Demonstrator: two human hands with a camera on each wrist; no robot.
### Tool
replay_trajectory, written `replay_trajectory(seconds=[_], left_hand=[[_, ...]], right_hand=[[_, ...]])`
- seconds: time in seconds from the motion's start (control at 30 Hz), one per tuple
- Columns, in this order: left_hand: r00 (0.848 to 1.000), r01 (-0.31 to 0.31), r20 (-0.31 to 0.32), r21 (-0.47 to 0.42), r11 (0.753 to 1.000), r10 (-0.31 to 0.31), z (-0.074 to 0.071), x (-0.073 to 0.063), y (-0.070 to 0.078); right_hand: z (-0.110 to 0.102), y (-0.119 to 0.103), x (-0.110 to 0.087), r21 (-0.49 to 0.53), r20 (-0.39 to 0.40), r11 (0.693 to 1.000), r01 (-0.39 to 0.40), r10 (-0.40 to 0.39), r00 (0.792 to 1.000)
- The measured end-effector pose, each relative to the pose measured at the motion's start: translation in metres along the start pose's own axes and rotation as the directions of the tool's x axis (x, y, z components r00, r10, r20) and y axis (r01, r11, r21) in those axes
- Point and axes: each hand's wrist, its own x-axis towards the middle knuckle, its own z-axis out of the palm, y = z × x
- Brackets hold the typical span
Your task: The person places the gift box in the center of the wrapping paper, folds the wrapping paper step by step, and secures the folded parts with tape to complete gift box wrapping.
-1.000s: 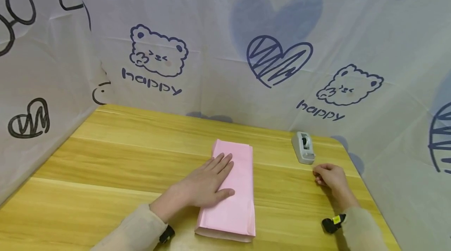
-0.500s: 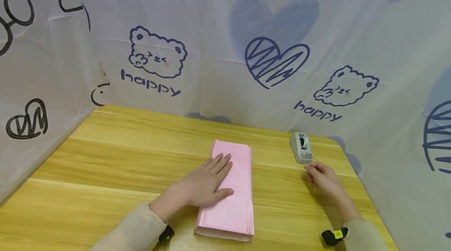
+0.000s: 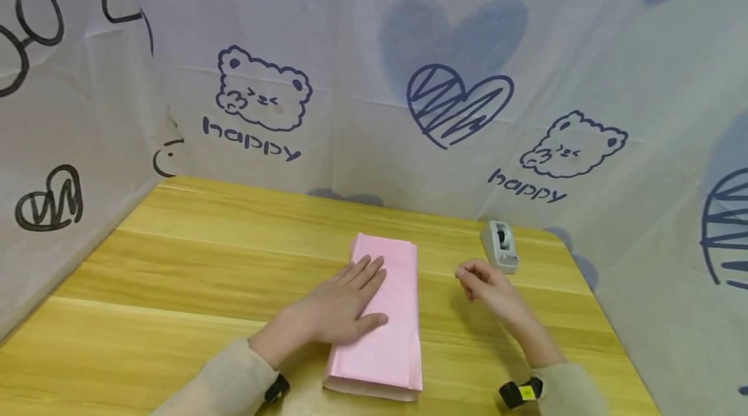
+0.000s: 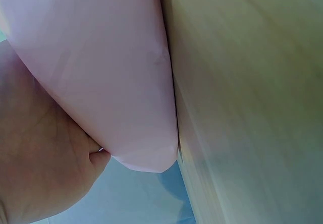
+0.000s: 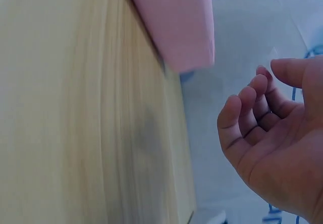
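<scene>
A long box wrapped in pink paper (image 3: 397,312) lies on the wooden table, its paper edges standing out at the near end. My left hand (image 3: 345,305) rests flat on top of it, fingers spread; in the left wrist view the palm (image 4: 40,148) lies along the pink paper (image 4: 111,72). To the right of the box, my right hand (image 3: 487,289) is raised over the table. Its thumb and forefinger pinch together, and in the right wrist view a faint, clear sliver like tape (image 5: 274,52) shows at the fingertips of the right hand (image 5: 272,128).
A grey tape dispenser (image 3: 500,248) stands at the back right of the table (image 3: 204,260), just behind the right hand. White cloth (image 3: 350,78) printed with bears and hearts hangs along the back and both sides.
My right hand has gone from the front of the tape dispenser leftward, toward the pink box. My left hand keeps its place on the box.
</scene>
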Motion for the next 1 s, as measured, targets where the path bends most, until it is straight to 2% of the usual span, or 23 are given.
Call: replay_trajectory(seconds=[0.27, 0.4, 0.57, 0.8, 1.0], left_hand=[[1.000, 0.007, 0.003, -0.005, 1.000, -0.007, 0.000, -0.001, 0.001], [1.000, 0.010, 0.004, -0.001, 1.000, -0.010, 0.001, -0.001, 0.001], [1.000, 0.010, 0.006, 0.004, 1.000, -0.010, 0.001, 0.000, 0.000], [1.000, 0.012, 0.007, 0.010, 1.000, -0.012, 0.001, 0.001, 0.000], [1.000, 0.010, 0.003, 0.013, 1.000, -0.011, 0.001, 0.001, 0.000]], right_hand=[[0.034, -0.014, 0.002, -0.046, 0.138, 0.997, 0.058, -0.051, 0.989], [0.046, -0.017, 0.002, -0.068, 0.181, 0.995, 0.077, -0.063, 0.981], [0.057, -0.020, 0.002, -0.135, 0.175, 0.988, 0.079, -0.055, 0.983], [0.063, -0.018, 0.001, -0.232, 0.115, 0.970, 0.077, -0.051, 0.992], [0.065, -0.018, 0.000, -0.239, 0.097, 0.969, 0.055, -0.033, 0.995]])
